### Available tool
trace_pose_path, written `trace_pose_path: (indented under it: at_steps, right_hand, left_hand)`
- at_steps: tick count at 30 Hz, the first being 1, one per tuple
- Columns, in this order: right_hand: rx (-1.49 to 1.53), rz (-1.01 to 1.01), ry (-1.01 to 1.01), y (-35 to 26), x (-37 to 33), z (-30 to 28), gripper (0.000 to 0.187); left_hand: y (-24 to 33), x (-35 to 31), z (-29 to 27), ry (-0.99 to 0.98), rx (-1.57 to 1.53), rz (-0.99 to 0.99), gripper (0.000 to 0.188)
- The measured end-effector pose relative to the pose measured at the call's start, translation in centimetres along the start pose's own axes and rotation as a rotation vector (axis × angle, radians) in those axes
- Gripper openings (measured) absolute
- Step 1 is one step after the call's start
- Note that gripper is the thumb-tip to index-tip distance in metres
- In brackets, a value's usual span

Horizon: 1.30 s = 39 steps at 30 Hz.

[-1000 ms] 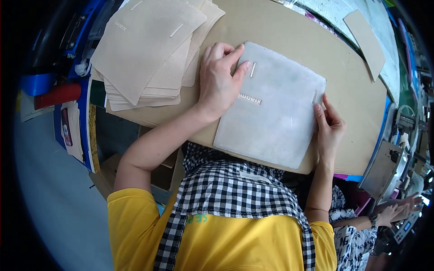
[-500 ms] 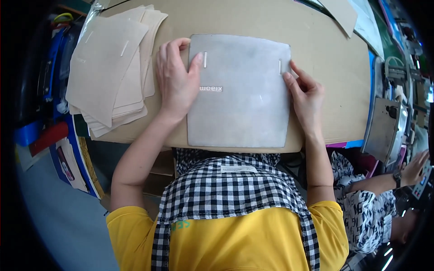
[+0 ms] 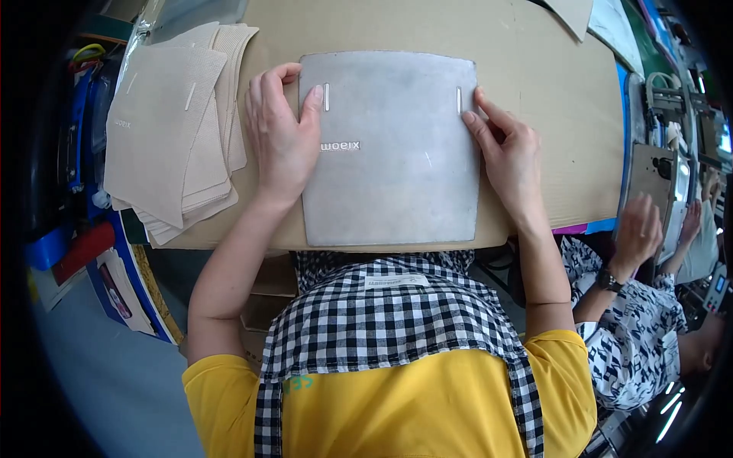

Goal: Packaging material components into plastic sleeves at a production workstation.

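Note:
A flat grey metal plate lies on the cardboard-covered table in front of me. It has a slot near each upper side edge and cut-out lettering at its left. My left hand is closed on the plate's upper left edge, thumb on the top face and fingers along the rim. On the opposite edge, my right hand pinches the plate between thumb and fingers. What lies under the plate, if anything, is hidden. Left of my left hand sits a loose stack of beige sheets with similar slots.
Brown cardboard covers the tabletop, whose near edge runs by my apron. A beige sheet lies at the far right. Beyond the right edge, a co-worker's hand is near a metal machine part. Blue and red items stand at left.
The table, stack and plate have all shifted slightly left in the picture, as my view has moved. Both hands keep their hold on the plate. The co-worker's hand has moved closer to the table.

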State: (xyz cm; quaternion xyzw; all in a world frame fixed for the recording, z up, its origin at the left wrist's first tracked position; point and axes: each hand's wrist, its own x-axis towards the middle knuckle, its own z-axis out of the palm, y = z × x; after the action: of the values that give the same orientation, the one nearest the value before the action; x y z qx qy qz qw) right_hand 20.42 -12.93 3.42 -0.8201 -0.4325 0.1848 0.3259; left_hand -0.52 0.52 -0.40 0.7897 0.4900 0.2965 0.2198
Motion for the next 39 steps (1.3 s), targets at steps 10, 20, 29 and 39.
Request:
trace_pose_path:
  at_steps: [10, 20, 29, 39]
  right_hand:
    - [-0.462, -0.340, 0.059, 1.2, -0.3, 0.4, 0.031]
    - [-0.832, -0.505, 0.080, 1.8, 0.4, 0.6, 0.034]
    - [-0.430, -0.652, -0.191, -0.5, 9.0, 0.7, 0.052]
    - [0.401, -0.530, -0.196, -4.0, 8.7, -6.7, 0.040]
  left_hand:
    - [-0.3, -0.1, 0.2, -0.013, 0.002, 0.057, 0.028]
    - [4.2, -0.4, -6.0, 0.182, -0.044, 0.463, 0.045]
    - [2.4, -4.2, -1.3, -0.245, -0.243, 0.344, 0.063]
    - [3.0, -6.3, -6.5, -0.604, -1.033, -0.402, 0.053]
